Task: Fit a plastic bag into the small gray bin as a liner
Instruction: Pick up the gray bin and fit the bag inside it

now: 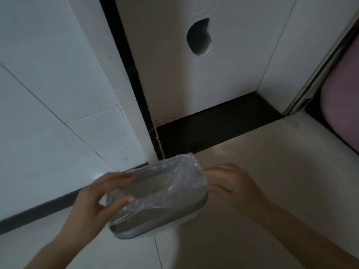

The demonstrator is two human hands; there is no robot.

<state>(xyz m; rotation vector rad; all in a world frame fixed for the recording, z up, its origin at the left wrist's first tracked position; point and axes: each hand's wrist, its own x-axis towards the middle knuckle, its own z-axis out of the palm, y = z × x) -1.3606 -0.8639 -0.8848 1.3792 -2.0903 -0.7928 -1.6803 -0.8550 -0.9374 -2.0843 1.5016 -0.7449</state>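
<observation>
A small gray bin [136, 231] stands on the pale floor, seen from above. A clear plastic bag [171, 183] lies in its opening and is folded over most of the rim; the near rim shows bare gray. My left hand [97, 199] pinches the bag's edge at the bin's left end, thumb and fingers closed on the film. My right hand [231, 183] rests against the bin's right end, fingers bent onto the plastic there.
A white tiled wall [48, 94] rises on the left with a dark baseboard [38, 208]. Straight ahead stands a white door [194, 74] with an oval cut-out, over a black threshold [213, 125]. A pink object [342, 105] sits at the right edge.
</observation>
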